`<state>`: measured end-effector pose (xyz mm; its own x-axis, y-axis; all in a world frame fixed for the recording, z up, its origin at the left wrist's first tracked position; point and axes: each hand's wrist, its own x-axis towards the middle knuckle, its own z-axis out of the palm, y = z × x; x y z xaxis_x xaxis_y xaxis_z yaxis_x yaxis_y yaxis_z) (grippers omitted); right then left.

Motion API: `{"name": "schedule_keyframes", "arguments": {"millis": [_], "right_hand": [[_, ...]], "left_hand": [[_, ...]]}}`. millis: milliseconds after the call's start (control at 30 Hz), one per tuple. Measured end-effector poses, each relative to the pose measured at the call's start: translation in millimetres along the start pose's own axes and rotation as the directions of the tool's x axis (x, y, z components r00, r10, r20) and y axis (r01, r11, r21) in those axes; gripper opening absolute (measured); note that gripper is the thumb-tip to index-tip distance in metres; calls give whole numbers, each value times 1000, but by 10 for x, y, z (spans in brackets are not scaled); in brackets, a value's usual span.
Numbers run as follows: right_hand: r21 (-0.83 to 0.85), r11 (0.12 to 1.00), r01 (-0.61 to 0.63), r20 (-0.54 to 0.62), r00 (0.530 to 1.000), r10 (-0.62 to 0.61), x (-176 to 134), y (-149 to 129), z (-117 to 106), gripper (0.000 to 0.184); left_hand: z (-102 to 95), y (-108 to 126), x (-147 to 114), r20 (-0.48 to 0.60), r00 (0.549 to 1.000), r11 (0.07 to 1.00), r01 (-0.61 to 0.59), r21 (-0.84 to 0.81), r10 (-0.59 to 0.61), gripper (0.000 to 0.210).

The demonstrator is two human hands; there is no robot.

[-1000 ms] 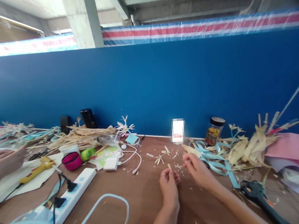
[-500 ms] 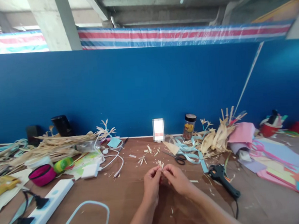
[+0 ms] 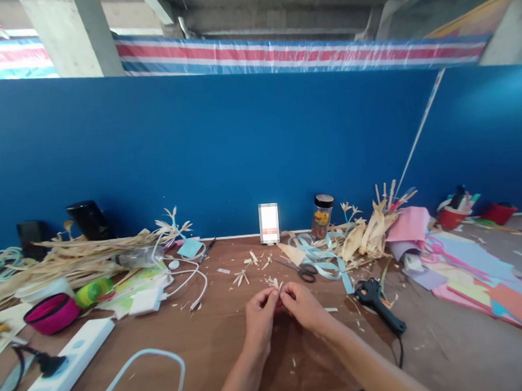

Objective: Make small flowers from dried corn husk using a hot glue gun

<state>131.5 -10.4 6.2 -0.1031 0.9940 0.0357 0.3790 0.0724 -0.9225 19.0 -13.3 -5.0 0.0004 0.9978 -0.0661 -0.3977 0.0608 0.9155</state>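
My left hand (image 3: 259,319) is closed in a pinch at the middle of the table, fingertips on a small bunch of pale corn husk strips (image 3: 274,283). Pressed close beside it, my right hand (image 3: 305,307) pinches a thin husk strip at the bunch's right edge. The fingers hide the lower ends of the strips. Just beyond my hands lie cut husk pieces (image 3: 240,277) and more scraps (image 3: 253,258). Black-handled scissors (image 3: 308,272) rest beyond my right hand, near a light blue ribbon (image 3: 319,261) and a husk piece (image 3: 292,253).
A black glue gun (image 3: 380,306) lies to the right, before a husk bundle (image 3: 366,239) and coloured paper (image 3: 485,275). A lidded jar (image 3: 322,218) stands by the blue partition (image 3: 221,144). Leftward are a power strip (image 3: 78,357), white cable (image 3: 138,354) and husk pile (image 3: 81,255).
The view has turned slightly, so the whole scene sits further left. Both hands stay together at the husk bunch, with a thin strip now standing apart at the right fingertips.
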Motion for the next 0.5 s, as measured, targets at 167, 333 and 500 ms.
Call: {"name": "schedule_keyframes", "arguments": {"millis": [167,333,500], "right_hand": [[-41,999,12,-26,1000,-14,8,26,-22,16],[-75,997,27,-30,999,-29,12,51,-25,18],[-82,996,36,-8,999,-36,-30,62,-71,15]], "left_hand": [[-3,-20,7,19,1000,999,-4,43,3,34],[12,-34,12,-14,1000,1000,-3,28,3,31],[15,7,10,-4,999,998,40,-48,-40,26]]}}
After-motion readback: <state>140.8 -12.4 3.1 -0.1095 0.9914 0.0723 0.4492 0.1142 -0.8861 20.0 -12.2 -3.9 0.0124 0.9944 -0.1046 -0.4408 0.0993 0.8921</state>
